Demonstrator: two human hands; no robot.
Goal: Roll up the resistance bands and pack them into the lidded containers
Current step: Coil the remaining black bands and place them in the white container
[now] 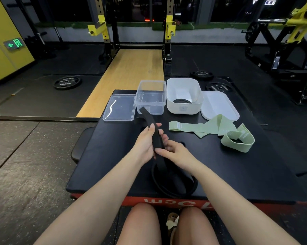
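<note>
- The left hand (pixel 145 142) and right hand (pixel 175 152) are both closing their grip on a flat black resistance band (pixel 153 131) at the centre of the frame; the left fingers are wrapping around its upper stretch, the right fingers are pinching it just below.
- The band's free end is sticking up toward the clear container, while the rest is trailing down in loose loops lying on the tabletop (pixel 113 156) near the lower edge.
- A pale green band (pixel 207 129) is lying flat to the right, with a green loop band (pixel 237 140) curling beside it.
- A clear container (pixel 151 98) is standing open and empty, its clear lid (pixel 120 107) lying to its left.
- A white container (pixel 184 96) is holding a rolled black band (pixel 181 101); its white lid (pixel 219 106) is resting to its right.
- The tabletop is sitting on dark gym flooring, with a wooden platform (pixel 129 76), yellow rack and weight plates behind.
</note>
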